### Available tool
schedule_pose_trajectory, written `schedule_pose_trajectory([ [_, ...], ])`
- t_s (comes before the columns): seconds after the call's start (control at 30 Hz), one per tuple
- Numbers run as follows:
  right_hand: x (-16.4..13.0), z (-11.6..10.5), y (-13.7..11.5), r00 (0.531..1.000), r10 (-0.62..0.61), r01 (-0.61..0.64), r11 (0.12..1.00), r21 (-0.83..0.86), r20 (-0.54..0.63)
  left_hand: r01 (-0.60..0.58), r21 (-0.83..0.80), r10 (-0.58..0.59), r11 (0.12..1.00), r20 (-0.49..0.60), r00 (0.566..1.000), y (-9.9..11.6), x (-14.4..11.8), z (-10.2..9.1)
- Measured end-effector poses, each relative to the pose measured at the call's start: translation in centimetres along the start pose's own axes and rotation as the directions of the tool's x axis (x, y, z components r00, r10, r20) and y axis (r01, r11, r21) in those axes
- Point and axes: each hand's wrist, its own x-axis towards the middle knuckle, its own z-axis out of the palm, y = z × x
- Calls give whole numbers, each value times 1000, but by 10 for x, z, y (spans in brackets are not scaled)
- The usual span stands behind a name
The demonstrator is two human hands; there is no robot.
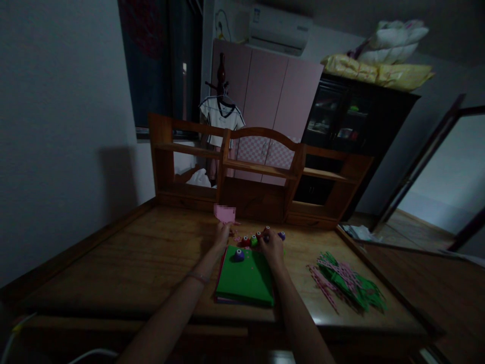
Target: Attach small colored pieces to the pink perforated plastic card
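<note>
My left hand (222, 235) holds up a small pink paper piece (225, 214) above the far edge of a green sheet stack (245, 279). My right hand (271, 245) reaches past the stack's far right corner and rests on one of a row of small craft punches (254, 239), red, green and purple; whether it grips one I cannot tell. A purple punch (238, 254) sits on the green sheet. Tiny pink cut-outs lie scattered by the punches.
A pile of green and pink cut paper strips (344, 280) lies to the right on the wooden desk (132, 263). A wooden shelf hutch (253, 172) stands at the desk's back. Pink wardrobe and dark cabinet stand behind; the room is dim.
</note>
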Motion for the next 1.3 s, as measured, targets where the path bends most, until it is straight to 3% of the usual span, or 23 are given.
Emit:
schedule_pose_trajectory([
  [0.1,-1,1,1,999,8,-8,1000,-3,45,7,-8,-7,1000,38,999,0,-1,-1],
  [0.27,4,-9,-14,1000,22,-20,997,76,-23,3,-2,-2,1000,62,998,-3,3,-2],
  [0.33,5,-14,-25,996,-8,-14,974,227,94,0,8,0,1000,76,997,-6,4,-2],
  [0.37,5,-15,-30,977,-49,-19,949,316,206,-8,12,7,1000,74,997,-7,5,-3],
  [0.43,3,-16,-40,886,-184,-27,896,443,426,-28,16,27,999,61,998,-11,7,-4],
  [0.5,-2,-16,-45,798,-291,2,877,481,527,-51,12,50,999,43,998,-13,8,-5],
  [0.57,-5,-14,-46,774,-321,35,882,469,546,-56,8,55,998,48,997,-14,7,-5],
  [0.7,-8,-10,-43,787,-296,22,890,455,542,-49,-23,51,999,104,993,-12,6,-3],
  [0.77,-6,-7,-42,814,-258,-23,881,472,520,-47,-52,54,998,125,991,-11,6,-2],
  [0.93,5,0,-32,936,47,-266,745,612,349,-30,-51,40,998,208,977,-10,8,0],
  [1.1,12,2,-19,948,229,-316,627,712,219,-41,-49,53,998,268,962,-11,6,2],
  [1.2,11,2,-19,955,232,-294,642,708,187,-81,-19,83,997,282,956,-13,5,5],
  [1.3,9,2,-22,972,186,-233,726,647,142,-120,36,105,992,280,954,-14,4,7],
])
